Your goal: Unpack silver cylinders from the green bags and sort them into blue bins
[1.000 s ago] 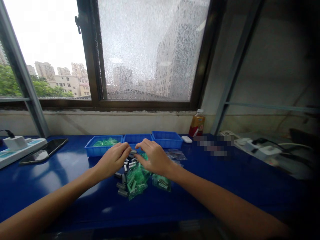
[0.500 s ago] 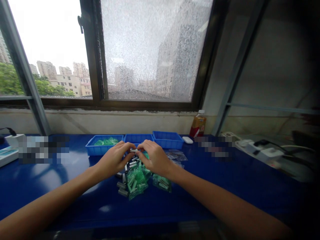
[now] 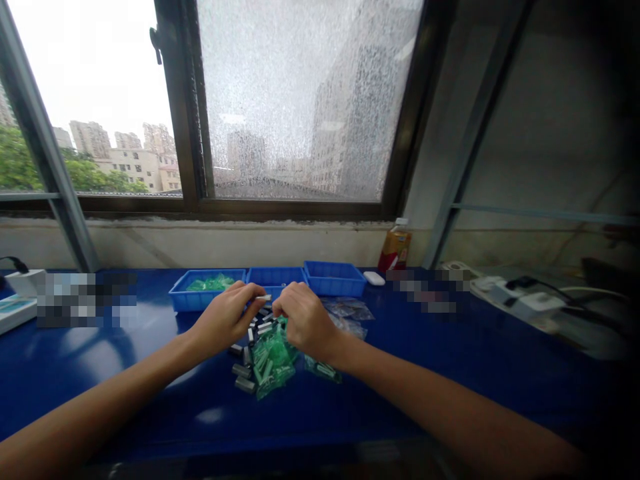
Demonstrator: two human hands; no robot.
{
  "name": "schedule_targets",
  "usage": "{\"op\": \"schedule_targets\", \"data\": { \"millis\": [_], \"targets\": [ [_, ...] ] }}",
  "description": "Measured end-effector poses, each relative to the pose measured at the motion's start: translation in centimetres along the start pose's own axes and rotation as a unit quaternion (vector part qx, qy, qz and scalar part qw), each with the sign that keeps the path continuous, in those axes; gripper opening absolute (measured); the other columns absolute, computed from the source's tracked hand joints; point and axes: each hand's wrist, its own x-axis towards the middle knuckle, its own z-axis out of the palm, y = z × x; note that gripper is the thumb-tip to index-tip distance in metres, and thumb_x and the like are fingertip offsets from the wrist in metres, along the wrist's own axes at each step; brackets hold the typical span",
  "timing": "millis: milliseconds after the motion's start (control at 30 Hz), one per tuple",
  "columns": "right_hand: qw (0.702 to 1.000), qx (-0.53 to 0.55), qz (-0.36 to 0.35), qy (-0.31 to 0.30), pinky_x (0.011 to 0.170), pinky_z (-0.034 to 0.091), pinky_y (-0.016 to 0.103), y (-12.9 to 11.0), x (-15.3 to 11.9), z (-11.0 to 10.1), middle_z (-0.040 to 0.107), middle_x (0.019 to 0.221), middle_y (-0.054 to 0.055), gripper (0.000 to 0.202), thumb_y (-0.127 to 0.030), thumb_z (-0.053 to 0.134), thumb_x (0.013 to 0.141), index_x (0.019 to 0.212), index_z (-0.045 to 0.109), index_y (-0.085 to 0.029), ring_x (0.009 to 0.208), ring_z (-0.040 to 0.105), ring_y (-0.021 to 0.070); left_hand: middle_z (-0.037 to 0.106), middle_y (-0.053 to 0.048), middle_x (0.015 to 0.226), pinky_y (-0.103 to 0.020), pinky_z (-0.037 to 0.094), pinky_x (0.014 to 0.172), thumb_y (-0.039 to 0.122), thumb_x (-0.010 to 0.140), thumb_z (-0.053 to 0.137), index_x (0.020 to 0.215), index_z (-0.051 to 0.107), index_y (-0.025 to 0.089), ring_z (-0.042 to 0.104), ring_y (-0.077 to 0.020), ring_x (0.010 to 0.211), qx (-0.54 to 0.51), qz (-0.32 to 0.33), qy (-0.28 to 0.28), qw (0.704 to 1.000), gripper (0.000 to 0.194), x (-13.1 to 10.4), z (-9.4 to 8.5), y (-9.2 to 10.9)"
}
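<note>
My left hand (image 3: 227, 313) is closed in a pinch on a small pale metal bar (image 3: 267, 298), held over the table. Just to its right, my right hand (image 3: 307, 320) has its fingers curled together, apart from the bar. Whatever those fingers hold, if anything, is hidden. Beneath both hands lies a loose pile of short silvery metal bars (image 3: 245, 385). Green plastic bags (image 3: 274, 360) with similar bars inside rest beside the pile. Another small bag (image 3: 324, 369) with bars lies under my right wrist, partly covered.
Behind my hands stand a blue tray (image 3: 173, 301) holding green bags, a middle blue tray (image 3: 275, 273) and a right blue tray (image 3: 340, 287). Clear plastic bags (image 3: 350, 308) lie right of my hand. A drink bottle (image 3: 395, 248) and power strip (image 3: 525, 300) are further right.
My right hand has drawn away from the metal bar and its fingers have curled inward. The bar stays in my left hand. The view has shifted slightly.
</note>
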Motion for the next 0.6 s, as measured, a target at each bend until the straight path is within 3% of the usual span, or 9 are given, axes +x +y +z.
{"op": "schedule_targets", "data": {
  "millis": [200, 300, 600],
  "targets": [
    [0.999, -0.012, 0.023, -0.044, 0.075, 0.041, 0.035, -0.29, 0.09, -0.15, 0.05, 0.095, 0.011, 0.026, -0.007, 0.043, 0.074, 0.099, 0.049, -0.014, 0.088, 0.046, 0.0215, 0.056, -0.003, 0.072, -0.029, 0.04, 0.066, 0.026, 0.092, 0.031, 0.08, 0.051, 0.016, 0.05, -0.0161, 0.071, -0.001, 0.011, -0.013, 1.0, 0.026, 0.06, -0.27, 0.29],
    [0.998, -0.004, 0.018, -0.06, 0.076, 0.042, 0.035, -0.09, 0.07, -0.06, 0.052, 0.092, 0.01, 0.019, -0.01, 0.045, 0.078, 0.096, 0.048, -0.015, 0.086, 0.047, 0.0207, 0.054, -0.002, 0.067, -0.028, 0.039, 0.064, 0.026, 0.092, 0.029, 0.071, 0.049, 0.016, 0.049, -0.0148, 0.066, -0.01, 0.02, -0.025, 0.999, 0.031, 0.02, -0.19, 0.4],
    [0.998, 0.06, -0.014, 0.021, 0.075, 0.045, 0.034, -0.32, 0.01, 0.24, 0.053, 0.087, 0.007, 0.022, -0.004, 0.043, 0.078, 0.096, 0.045, -0.017, 0.083, 0.049, 0.0185, 0.054, -0.002, 0.069, -0.026, 0.039, 0.067, 0.029, 0.094, 0.026, 0.073, 0.051, 0.015, 0.051, -0.013, 0.068, -0.103, 0.003, -0.06, 0.993, 0.036, -0.06, -0.03, 0.34]
  ]
}}
